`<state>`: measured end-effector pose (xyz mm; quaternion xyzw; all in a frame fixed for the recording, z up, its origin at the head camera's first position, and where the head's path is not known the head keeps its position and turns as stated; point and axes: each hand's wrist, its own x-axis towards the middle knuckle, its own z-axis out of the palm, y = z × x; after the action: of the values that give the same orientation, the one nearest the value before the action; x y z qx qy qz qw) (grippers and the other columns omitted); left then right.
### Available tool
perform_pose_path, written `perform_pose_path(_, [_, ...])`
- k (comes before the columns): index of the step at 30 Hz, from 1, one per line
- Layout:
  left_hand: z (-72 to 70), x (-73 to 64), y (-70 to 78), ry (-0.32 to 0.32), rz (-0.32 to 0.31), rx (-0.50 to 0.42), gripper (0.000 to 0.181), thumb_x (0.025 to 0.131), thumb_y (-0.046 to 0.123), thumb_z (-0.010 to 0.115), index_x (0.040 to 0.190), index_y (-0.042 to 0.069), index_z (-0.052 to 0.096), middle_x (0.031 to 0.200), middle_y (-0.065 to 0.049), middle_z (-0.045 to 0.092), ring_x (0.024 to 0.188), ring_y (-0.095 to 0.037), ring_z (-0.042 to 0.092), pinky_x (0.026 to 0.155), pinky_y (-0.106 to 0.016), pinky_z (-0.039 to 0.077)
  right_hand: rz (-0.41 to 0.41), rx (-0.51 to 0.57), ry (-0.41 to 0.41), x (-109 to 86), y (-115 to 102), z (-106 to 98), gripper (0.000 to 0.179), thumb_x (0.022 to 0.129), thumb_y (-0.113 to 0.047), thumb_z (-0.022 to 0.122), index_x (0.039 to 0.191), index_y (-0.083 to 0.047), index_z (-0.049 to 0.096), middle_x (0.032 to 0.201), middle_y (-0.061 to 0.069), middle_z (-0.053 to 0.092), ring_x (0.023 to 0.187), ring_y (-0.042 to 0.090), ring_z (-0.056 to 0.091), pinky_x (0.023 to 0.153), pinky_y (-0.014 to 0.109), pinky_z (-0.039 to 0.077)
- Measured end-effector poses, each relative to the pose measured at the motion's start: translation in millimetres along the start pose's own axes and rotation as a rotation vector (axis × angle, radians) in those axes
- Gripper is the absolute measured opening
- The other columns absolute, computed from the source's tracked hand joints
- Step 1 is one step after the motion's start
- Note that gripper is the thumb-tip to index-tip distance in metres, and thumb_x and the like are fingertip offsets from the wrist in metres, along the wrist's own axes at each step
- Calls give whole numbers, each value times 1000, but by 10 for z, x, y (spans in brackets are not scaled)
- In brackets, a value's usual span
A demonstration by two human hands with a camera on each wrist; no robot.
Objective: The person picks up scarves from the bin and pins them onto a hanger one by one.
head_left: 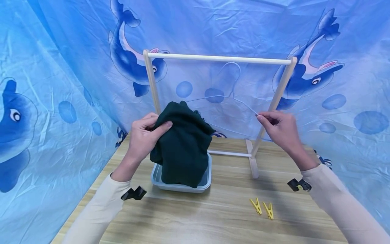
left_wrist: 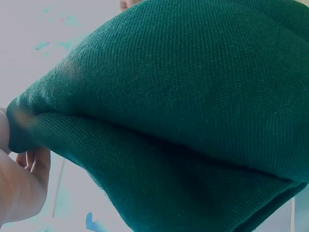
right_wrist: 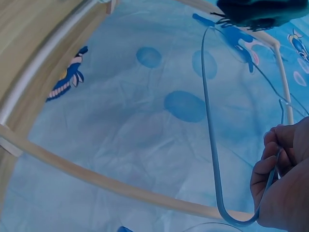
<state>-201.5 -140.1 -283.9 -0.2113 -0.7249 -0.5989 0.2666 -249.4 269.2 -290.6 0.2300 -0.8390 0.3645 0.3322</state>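
Observation:
A dark green knit scarf [head_left: 186,149] with a fringe along one edge hangs in folds from my left hand [head_left: 143,135], whose thumb lies on its front. In the left wrist view the scarf [left_wrist: 183,96] fills most of the picture. My right hand [head_left: 280,130] pinches the right shoulder of a thin white wire hanger [head_left: 233,91], held up with its hook pointing upward. The hanger's left end is hidden behind the scarf. In the right wrist view, fingers [right_wrist: 263,169] curl round the wire near the hanger's bend.
A wooden rack with a white top bar [head_left: 219,59] stands behind both hands. Below the scarf sits a pale blue basin [head_left: 182,188] on the wooden table [head_left: 225,206]. Two yellow clothespins [head_left: 257,206] lie at the front right. A blue dolphin-print curtain [head_left: 195,27] surrounds the table.

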Motion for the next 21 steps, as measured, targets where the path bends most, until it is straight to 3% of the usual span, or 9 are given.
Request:
perform_pose_path(11, [82, 93, 123, 29, -16, -118, 11, 91, 5, 77, 97, -4, 78, 78, -3, 61, 72, -21, 52, 59, -25, 45, -37, 54, -30, -124, 156, 272, 9, 93, -5, 74, 99, -3, 81, 79, 5, 72, 59, 5, 51, 55, 16, 38])
perform_pose_path(21, [312, 237, 203, -20, -56, -265, 14, 92, 9, 76, 103, 1, 80, 91, -11, 66, 79, -25, 61, 66, -28, 55, 2, 103, -98, -205, 108, 459, 12, 96, -11, 72, 103, -7, 81, 79, 2, 70, 61, 10, 53, 54, 17, 41])
